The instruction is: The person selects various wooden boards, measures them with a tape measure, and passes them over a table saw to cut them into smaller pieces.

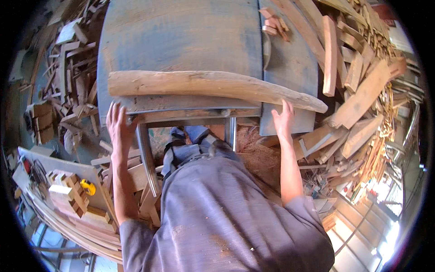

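A long, slightly bent log [190, 84] with pale, bare wood lies crosswise on the blue metal saw table [181, 41]. It tapers to the right, where its narrow end reaches over the table's right-hand section. My left hand [118, 122] is at the table's front left corner, just below the log's thick end, fingers stretched out and holding nothing. My right hand [284, 119] is raised by the log's near edge towards the thin end, fingers apart; whether the fingertips touch the wood I cannot tell. Beyond the log, a round saw blade [266, 52] shows at the slot.
Small wood offcuts [275, 23] lie on the table's far right. Heaped boards and scraps [362, 90] crowd the right side, and more scrap wood [74, 77] lies at the left. A yellow tape measure [88, 187] and wooden blocks [68, 190] rest on a board at lower left.
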`<state>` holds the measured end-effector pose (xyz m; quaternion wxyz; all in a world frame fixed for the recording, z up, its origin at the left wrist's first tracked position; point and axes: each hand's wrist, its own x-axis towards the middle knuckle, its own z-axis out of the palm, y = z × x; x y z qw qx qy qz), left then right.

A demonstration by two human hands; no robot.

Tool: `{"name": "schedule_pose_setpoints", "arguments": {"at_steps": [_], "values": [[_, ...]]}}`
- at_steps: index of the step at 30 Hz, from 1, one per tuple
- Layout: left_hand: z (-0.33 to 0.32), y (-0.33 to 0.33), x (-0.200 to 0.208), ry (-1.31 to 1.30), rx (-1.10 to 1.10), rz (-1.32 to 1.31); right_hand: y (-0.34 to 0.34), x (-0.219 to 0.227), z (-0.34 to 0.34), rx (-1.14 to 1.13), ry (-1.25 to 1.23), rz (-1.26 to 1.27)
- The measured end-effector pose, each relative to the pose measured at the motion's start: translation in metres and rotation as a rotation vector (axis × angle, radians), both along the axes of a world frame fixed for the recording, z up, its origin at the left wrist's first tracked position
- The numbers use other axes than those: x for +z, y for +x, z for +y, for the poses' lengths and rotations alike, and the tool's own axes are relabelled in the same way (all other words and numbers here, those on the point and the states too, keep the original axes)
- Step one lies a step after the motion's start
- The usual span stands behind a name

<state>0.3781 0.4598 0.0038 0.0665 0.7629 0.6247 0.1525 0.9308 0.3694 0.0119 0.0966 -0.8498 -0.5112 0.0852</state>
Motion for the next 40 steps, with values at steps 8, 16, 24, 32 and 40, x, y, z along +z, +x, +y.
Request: {"name": "schedule_pose_setpoints", "arguments": {"at_steps": [8, 16, 24, 32, 40], "values": [[0.124, 0.077, 0.007, -0.180, -0.436, 0.291, 0.031, -0.008, 0.032, 0.321, -0.143, -0.261], [0.114, 0.107, 0.032, -0.278, -0.598, 0.245, 0.094, -0.018, 0.031, 0.400, -0.212, -0.378], [0.044, 0.236, -0.023, -0.260, -0.538, 0.026, 0.163, 0.003, 0.002, 0.323, -0.361, -0.379], [0.018, 0.258, -0.026, -0.129, -0.581, 0.254, 0.170, 0.007, 0.015, 0.382, -0.402, -0.358], [0.026, 0.257, -0.031, -0.091, -0.587, 0.186, 0.169, -0.003, 0.018, 0.280, -0.488, -0.398]]}}
